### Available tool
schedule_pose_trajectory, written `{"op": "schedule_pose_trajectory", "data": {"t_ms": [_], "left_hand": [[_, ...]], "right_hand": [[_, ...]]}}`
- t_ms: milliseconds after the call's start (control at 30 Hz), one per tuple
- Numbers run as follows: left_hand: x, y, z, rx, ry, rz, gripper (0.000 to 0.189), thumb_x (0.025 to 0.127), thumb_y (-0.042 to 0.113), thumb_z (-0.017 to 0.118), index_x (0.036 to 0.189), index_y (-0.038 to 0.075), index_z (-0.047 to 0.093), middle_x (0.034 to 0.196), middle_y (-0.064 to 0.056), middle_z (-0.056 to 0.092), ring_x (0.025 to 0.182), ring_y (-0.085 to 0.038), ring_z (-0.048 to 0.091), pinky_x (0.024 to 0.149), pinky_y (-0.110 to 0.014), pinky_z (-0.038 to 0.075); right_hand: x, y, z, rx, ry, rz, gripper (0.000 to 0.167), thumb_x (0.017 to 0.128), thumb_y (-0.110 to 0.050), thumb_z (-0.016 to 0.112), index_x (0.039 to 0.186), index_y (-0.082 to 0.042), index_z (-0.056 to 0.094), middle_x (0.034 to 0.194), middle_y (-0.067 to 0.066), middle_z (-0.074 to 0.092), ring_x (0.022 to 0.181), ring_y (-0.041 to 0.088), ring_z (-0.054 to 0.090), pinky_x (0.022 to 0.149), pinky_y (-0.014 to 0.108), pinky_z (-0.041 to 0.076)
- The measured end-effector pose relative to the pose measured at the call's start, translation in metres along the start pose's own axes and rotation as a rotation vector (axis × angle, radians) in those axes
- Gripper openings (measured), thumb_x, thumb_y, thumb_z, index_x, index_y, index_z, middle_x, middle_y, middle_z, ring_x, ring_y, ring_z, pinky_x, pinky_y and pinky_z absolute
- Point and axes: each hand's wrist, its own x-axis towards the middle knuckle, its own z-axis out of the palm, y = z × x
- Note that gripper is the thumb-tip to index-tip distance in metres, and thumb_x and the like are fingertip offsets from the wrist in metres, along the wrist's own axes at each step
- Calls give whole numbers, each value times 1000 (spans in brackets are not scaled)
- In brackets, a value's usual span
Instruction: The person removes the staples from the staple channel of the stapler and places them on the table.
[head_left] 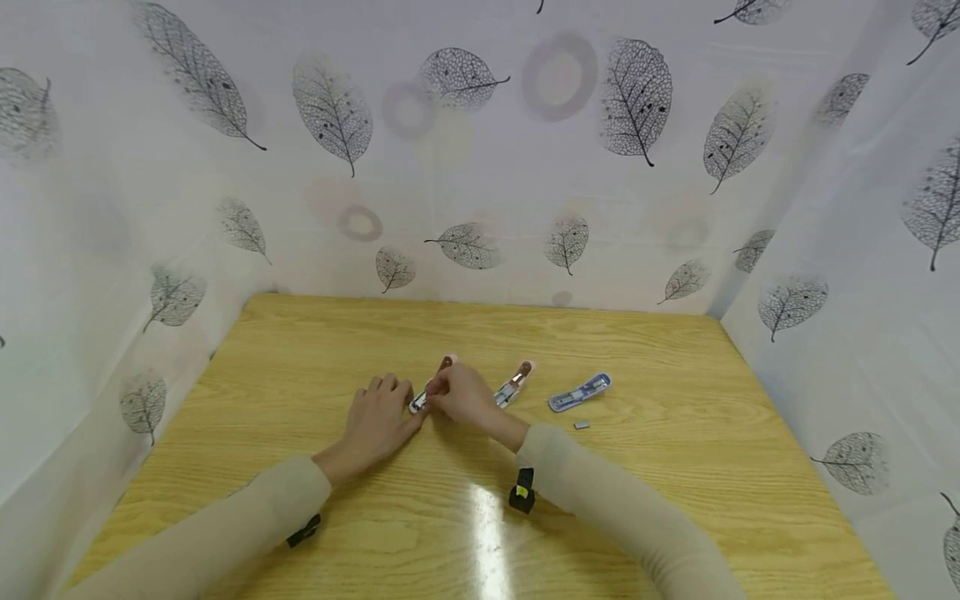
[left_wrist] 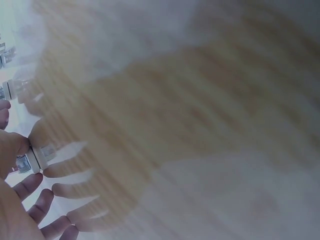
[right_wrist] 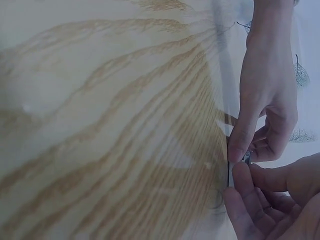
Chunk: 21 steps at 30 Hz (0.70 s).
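An opened mini stapler (head_left: 420, 402), white and pink with a metal staple channel, lies on the table toward its left end. My left hand (head_left: 377, 419) holds it at the near end between thumb and fingers; in the left wrist view its pale end (left_wrist: 35, 159) shows between them. My right hand (head_left: 463, 397) reaches over the same stapler. In the right wrist view, its thumb and forefinger pinch at the metal part (right_wrist: 247, 157). Whether a small staple strip sits between those fingertips is hidden.
Right of my hands lies a second pink opened stapler (head_left: 514, 383), partly behind the right hand. Further right is a blue opened stapler (head_left: 580, 393), with a small grey staple strip (head_left: 582, 425) in front. Leaf-printed curtains (head_left: 465, 167) enclose the wooden table (head_left: 637, 458).
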Motion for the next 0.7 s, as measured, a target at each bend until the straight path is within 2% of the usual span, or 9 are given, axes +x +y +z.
{"op": "schedule_pose_trajectory", "data": {"t_ms": [100, 333, 533, 700], "left_hand": [[0, 0, 0, -3, -4, -4, 35, 95, 44, 77, 97, 12, 63, 92, -9, 60, 89, -30, 59, 71, -45, 49], [1, 0, 0, -5, -15, -13, 34, 95, 44, 76, 98, 12, 63, 92, -8, 60, 89, -30, 59, 71, -44, 48], [1, 0, -1, -2, -25, -10, 34, 95, 44, 76, 99, 12, 64, 93, -8, 60, 90, -30, 59, 72, -45, 50], [0, 1, -2, 0, -21, -5, 34, 95, 43, 77, 97, 12, 63, 93, -8, 60, 90, -31, 60, 72, -45, 50]], "right_hand": [[0, 0, -1, -13, 13, 0, 8, 96, -14, 76, 99, -7, 79, 96, 7, 79, 72, 7, 62, 64, 20, 48], [-1, 0, -3, -37, 15, 17, 11, 98, -16, 76, 103, -8, 81, 94, 7, 80, 62, 5, 63, 56, 20, 47], [1, -2, -1, -104, 28, 3, 12, 96, -19, 77, 102, -10, 83, 99, 5, 82, 67, 6, 63, 57, 20, 46], [2, 0, 3, -79, 34, -28, 12, 95, -17, 78, 102, -10, 84, 101, 6, 83, 70, 6, 62, 60, 19, 45]]}}
